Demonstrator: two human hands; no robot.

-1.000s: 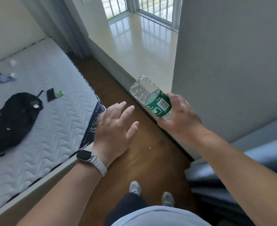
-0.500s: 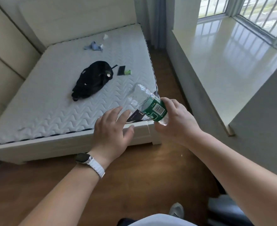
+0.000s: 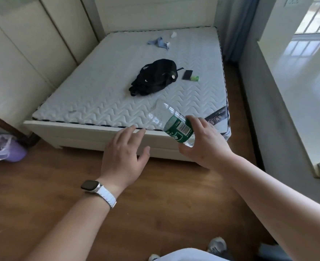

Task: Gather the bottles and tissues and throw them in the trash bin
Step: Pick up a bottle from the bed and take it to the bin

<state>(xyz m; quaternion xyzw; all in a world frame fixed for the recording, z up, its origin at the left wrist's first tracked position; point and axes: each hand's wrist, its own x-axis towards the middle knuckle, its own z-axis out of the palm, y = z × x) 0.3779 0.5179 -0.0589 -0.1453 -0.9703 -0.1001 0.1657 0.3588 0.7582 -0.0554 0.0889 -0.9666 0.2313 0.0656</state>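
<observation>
bottle (image 3: pixel 171 124) tilted, label end gripped by right hand (image 3: pixel 206 146) fingers | left hand (image 3: pixel 124 157) fingers spread wide, just beside

A clear, green-labelled bottle (image 3: pixel 177 128) tilts in the right hand (image 3: pixel 207 146).

Left hand (image 3: pixel 124 156) spread flat, right hand (image 3: pixel 206 146) in grip.

Lower frame: brown wood-plank floor (image 3: pixel 164 187). Centre: white bed frame (image 3: pixel 83 135) carrying a bare quilted mattress (image 3: pixel 98 87). Upper left: cream panelled wardrobe doors (image 3: pixel 23 57). Upper right: grey-blue curtain (image 3: pixel 236 25) hanging beside a white wall section (image 3: pixel 276 17), then a barred window (image 3: pixel 319 14) above a glossy pale ledge (image 3: pixel 309 81) reflecting daylight. Grey wall face (image 3: pixel 264 113) runs below the ledge, right side.
</observation>
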